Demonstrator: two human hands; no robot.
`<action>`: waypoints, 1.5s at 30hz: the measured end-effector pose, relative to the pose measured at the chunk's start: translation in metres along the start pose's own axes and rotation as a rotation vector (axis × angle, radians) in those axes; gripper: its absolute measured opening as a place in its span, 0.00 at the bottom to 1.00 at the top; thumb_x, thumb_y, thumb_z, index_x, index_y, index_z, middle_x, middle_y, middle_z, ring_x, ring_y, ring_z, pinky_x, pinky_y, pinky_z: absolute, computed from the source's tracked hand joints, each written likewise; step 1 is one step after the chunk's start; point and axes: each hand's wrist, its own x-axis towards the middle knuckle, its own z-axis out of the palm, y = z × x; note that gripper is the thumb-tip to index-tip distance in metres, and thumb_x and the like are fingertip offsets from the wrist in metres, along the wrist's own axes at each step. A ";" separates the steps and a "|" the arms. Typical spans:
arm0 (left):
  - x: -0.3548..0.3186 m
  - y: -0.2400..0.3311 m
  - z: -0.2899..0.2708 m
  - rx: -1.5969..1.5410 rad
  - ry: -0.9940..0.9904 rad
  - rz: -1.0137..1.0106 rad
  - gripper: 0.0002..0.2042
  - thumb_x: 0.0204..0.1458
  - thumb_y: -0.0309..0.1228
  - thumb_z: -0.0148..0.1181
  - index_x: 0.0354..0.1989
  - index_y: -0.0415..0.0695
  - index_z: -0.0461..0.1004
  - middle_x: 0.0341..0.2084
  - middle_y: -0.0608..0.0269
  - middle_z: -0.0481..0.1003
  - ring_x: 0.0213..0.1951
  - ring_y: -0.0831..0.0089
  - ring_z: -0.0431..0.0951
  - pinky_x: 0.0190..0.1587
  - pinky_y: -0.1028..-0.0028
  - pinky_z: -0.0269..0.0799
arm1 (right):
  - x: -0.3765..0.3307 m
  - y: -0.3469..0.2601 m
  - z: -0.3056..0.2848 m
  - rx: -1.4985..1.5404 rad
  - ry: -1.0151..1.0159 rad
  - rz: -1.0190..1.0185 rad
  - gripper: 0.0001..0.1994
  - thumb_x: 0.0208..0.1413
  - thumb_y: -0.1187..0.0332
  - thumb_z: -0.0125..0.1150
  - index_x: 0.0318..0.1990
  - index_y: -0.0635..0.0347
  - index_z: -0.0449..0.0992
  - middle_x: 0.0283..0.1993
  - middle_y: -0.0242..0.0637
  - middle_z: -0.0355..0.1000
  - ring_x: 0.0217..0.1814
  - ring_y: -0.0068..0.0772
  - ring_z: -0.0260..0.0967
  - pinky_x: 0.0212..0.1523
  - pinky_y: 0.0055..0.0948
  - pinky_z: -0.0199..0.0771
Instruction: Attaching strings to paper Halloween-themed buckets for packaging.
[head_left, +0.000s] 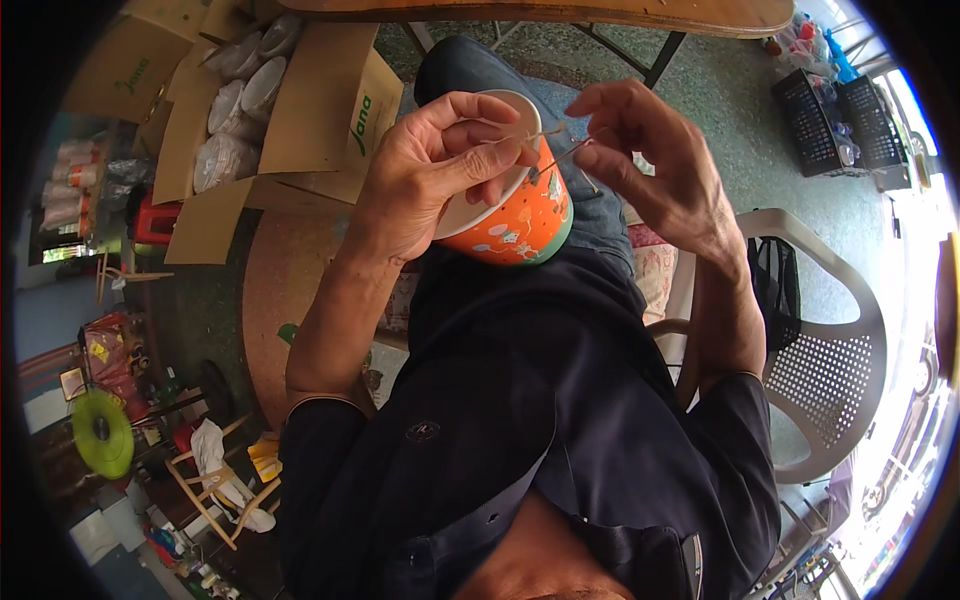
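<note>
An orange paper tub (515, 230) with a white rim, printed figures and a green base band rests tilted on my lap. Over its mouth, my left hand (450, 165) pinches a thin tan string-like strand (545, 133) between thumb and fingertips. To the right of the tub, my right hand (650, 155) has its thumb and forefinger bent toward each other at the end of a thin dark strand (568, 153). Both strands are too fine to name for certain. My left hand hides part of the tub's opening, so its contents cannot be made out.
An open cardboard box (320, 110) at the left holds stacks of bagged white bowls (240, 110). A wooden table edge (560, 10) crosses the far side. A plastic chair (830, 360) and black crates (825, 130) stand at right. A green fan (102, 433) and small wooden rack (215, 490) are at left.
</note>
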 end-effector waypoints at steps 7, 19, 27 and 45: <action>-0.003 0.003 0.022 0.237 0.041 0.098 0.14 0.60 0.21 0.66 0.52 0.36 0.72 0.36 0.58 0.83 0.28 0.83 0.76 0.34 0.82 0.74 | 0.001 -0.003 0.017 0.053 -0.053 0.241 0.19 0.59 0.58 0.74 0.50 0.62 0.83 0.24 0.21 0.66 0.25 0.13 0.57 0.27 0.23 0.60; 0.001 -0.001 0.008 0.081 0.096 0.073 0.14 0.61 0.23 0.63 0.54 0.38 0.72 0.38 0.54 0.83 0.22 0.85 0.70 0.26 0.84 0.62 | 0.007 0.012 0.013 0.253 0.213 0.274 0.13 0.68 0.61 0.61 0.44 0.63 0.78 0.27 0.22 0.71 0.26 0.11 0.62 0.27 0.19 0.63; 0.004 -0.002 0.002 0.037 0.157 0.073 0.11 0.60 0.24 0.66 0.49 0.38 0.75 0.37 0.54 0.84 0.20 0.85 0.69 0.22 0.84 0.62 | -0.001 0.006 0.002 -0.020 0.056 -0.231 0.09 0.61 0.78 0.62 0.48 0.62 0.78 0.30 0.29 0.71 0.27 0.19 0.67 0.31 0.26 0.68; 0.004 0.000 0.001 0.026 -0.073 -0.117 0.06 0.61 0.24 0.66 0.43 0.34 0.81 0.33 0.54 0.83 0.20 0.88 0.66 0.24 0.87 0.61 | 0.018 0.018 -0.004 -0.065 -0.065 -0.332 0.11 0.53 0.83 0.57 0.40 0.62 0.83 0.39 0.38 0.73 0.42 0.36 0.75 0.44 0.31 0.74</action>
